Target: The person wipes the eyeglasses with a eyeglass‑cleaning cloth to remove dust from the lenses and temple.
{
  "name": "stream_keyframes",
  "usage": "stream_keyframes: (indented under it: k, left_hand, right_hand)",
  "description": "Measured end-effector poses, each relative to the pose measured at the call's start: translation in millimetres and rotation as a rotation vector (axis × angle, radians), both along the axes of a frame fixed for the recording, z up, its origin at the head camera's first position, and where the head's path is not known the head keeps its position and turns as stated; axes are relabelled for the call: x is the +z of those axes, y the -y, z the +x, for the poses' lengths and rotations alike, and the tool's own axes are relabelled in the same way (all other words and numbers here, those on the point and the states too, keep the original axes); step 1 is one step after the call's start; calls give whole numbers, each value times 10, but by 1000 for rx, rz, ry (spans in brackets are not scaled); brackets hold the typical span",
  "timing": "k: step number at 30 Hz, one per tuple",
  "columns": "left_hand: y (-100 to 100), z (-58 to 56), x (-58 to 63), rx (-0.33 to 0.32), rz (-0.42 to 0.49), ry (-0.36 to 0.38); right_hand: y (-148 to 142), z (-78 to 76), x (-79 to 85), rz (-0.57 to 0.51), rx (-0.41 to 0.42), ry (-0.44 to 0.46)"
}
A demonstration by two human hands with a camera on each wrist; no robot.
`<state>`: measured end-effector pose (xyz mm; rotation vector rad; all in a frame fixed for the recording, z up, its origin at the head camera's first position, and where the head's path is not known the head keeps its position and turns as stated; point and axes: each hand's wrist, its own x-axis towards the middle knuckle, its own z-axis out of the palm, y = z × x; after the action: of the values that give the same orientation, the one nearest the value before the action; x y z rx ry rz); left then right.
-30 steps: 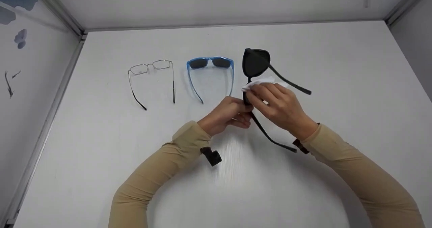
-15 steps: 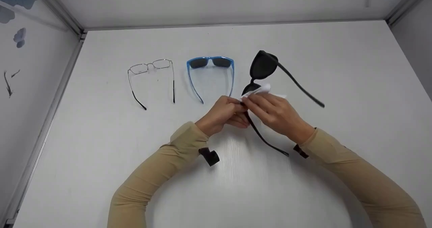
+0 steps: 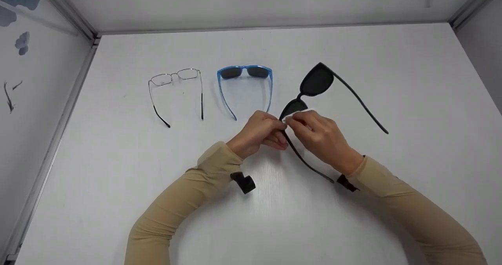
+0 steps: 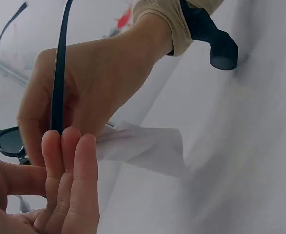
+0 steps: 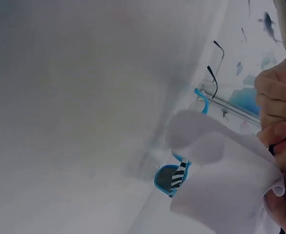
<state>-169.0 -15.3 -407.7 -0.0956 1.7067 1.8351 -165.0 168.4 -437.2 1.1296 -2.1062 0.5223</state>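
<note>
My left hand (image 3: 261,133) pinches the black sunglasses (image 3: 317,80) near the hinge of the lower lens. They are held up at a slant, both temples unfolded toward the right. With a white cloth (image 5: 230,175) pinched between fingers and thumb, my right hand (image 3: 319,137) presses at the lower lens, right beside the left fingertips. Part of that lens is hidden behind the right hand and cloth. In the left wrist view the cloth (image 4: 147,146) hangs loose below the right hand, and one black temple (image 4: 60,68) passes between the hands.
Blue-framed sunglasses (image 3: 244,71) lie unfolded on the white table (image 3: 117,186), just left of the hands. Farther left are thin metal-framed eyeglasses (image 3: 172,78), also unfolded. A back panel (image 3: 251,10) and side panels border the table.
The black sunglasses have tilted clockwise, their upper lens swinging right and slightly down. My right hand with the cloth has slid down and slightly left along the lower lens. My left hand stays nearly in place.
</note>
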Motion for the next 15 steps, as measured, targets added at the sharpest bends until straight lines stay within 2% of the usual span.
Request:
stream_keyframes:
  k: [5,7,12,15]
  left_hand:
    - [-21,34,-40,-5,-43,-16]
    - [-50,36,-31,-6,-57,-30]
    - [-69,6,12,31,-43,-62]
    - [-61,-4,0,49,-44,-64]
  right_hand:
    - [6,2,55,3,-101,-100]
    - [48,-2,95,-16,-121,-107]
    - [79,-8,143,44,-42,-41]
    - [49,-11,144,110,-51,-82]
